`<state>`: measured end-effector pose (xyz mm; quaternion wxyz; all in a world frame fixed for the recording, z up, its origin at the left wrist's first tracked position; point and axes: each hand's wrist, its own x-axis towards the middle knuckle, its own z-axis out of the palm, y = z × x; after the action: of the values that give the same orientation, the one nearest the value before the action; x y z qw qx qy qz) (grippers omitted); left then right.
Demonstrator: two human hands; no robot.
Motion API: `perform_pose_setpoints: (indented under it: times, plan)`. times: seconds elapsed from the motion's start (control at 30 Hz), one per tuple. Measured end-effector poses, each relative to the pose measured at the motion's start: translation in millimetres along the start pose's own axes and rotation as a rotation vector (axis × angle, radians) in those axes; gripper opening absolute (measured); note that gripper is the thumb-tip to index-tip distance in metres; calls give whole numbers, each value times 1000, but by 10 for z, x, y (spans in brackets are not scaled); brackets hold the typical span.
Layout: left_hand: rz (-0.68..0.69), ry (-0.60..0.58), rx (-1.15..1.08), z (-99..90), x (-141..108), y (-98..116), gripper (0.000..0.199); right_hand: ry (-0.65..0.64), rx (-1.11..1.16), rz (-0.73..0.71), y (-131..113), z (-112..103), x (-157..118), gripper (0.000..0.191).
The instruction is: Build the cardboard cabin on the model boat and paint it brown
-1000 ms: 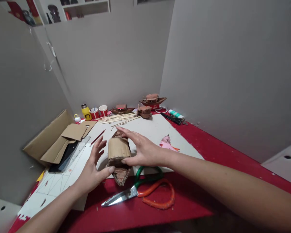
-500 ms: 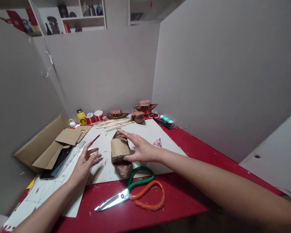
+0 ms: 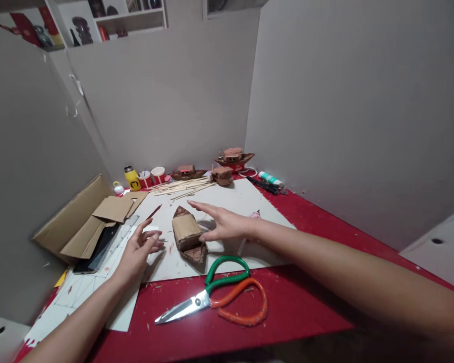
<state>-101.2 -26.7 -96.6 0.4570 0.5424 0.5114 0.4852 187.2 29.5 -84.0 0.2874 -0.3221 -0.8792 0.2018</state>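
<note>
A small model boat [image 3: 188,256] with brown pointed ends and a curved tan cardboard roof [image 3: 186,228] rests on a large white sheet [image 3: 245,194]. My right hand [image 3: 227,223] is just right of it, thumb and fingers spread, the thumb close to the roof's edge. Whether the thumb touches is hard to tell. To the boat's left, my left hand [image 3: 140,247] hovers with loosely bent, parted fingers and grips nothing visible. A thin dark red pencil [image 3: 154,212] shows just beyond its index fingertip. Scissors [image 3: 202,301] with one green and one orange handle lie in front.
Cardboard pieces [image 3: 83,222] lean at the left over a dark flat device and a drawn paper [image 3: 119,320]. Thin sticks [image 3: 181,185], paper cups [image 3: 158,175], a yellow bottle [image 3: 132,178] and other model boats [image 3: 233,157] line the back. A pink lump [image 3: 255,214] sits behind my right wrist.
My right hand has drawn slightly away from the boat, its fingers now off the far end. The boat is turned a little. The head view has tilted down slightly.
</note>
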Motion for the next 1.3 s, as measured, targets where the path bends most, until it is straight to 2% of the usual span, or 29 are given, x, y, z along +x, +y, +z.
perform_pose_setpoints:
  times: [0.1, 0.2, 0.3, 0.43, 0.5, 0.6, 0.83, 0.93, 1.03, 1.13, 1.17, 1.2, 1.3]
  plan:
    - [5, 10, -14, 13, -11, 8, 72, 92, -64, 127, -47, -188, -246, 80]
    - [4, 28, -15, 29, -22, 14, 71, 157, -182, 292, -88, -393, -612, 57]
    - [10, 65, 92, 33, -18, 21, 63, 142, -341, 435, -122, -523, -1017, 42]
    - [19, 65, 232, 39, 6, 29, 54, 71, -496, 534, -129, -491, -1419, 30]
    - [16, 66, 236, 48, 15, 23, 55, 50, -518, 527, -98, -435, -1516, 24]
    - [12, 93, 148, 57, 27, -3, 56, 49, -518, 487, -5, -425, -1571, 26]
    - [-73, 95, -8, 53, 48, 38, 60, 172, -553, 527, 354, -809, -1713, 33]
    - [-174, 66, -65, 88, 55, 109, 62, 234, -520, 535, 323, -805, -1641, 43]
    - [-276, 23, -101, 158, 70, 160, 54, 249, -403, 493, 14, -583, -1345, 66]
    - [-333, 12, -141, 256, 80, 173, 42, 161, -214, 457, -454, -267, -886, 92]
    - [-345, 12, -158, 294, 77, 173, 39, 83, -70, 514, -596, -171, -725, 107]
    - [-355, 13, -176, 334, 71, 171, 36, 51, -31, 515, -712, -86, -571, 116]
    - [-380, 21, -235, 461, 23, 165, 32, 4, 0, 500, -869, 101, -200, 123]
